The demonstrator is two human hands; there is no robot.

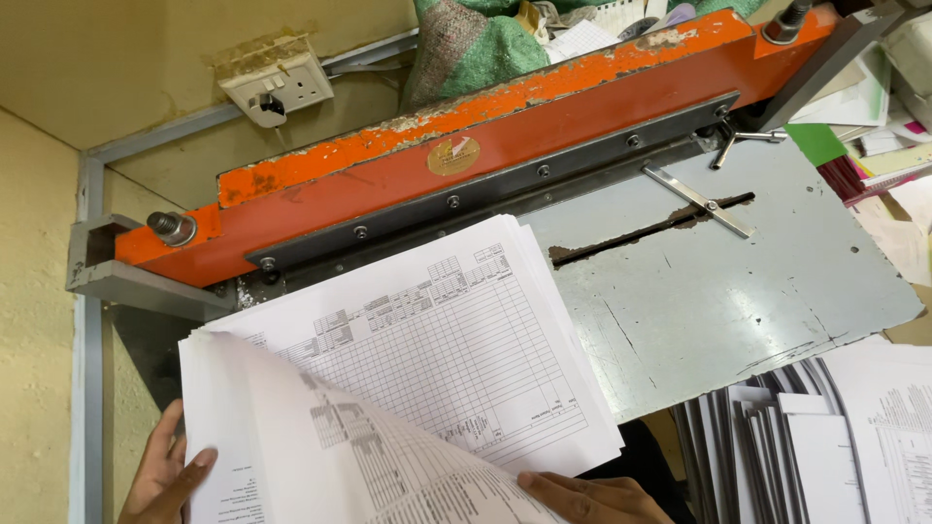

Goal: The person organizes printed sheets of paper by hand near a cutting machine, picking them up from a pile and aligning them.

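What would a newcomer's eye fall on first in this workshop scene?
The long orange metal cutter bar with chipped paint slants across the top. Below it, a thick stack of white printed forms lies on the grey-green table, with the left hand and right hand at its near edge.

A round gold sticker with a red and white mark [453,155] sits on the front face of the orange cutter bar [544,126], near its middle, above the dark steel strip of bolts. It is worn at the edges. No packages, signs or screens show anywhere else in the head view.
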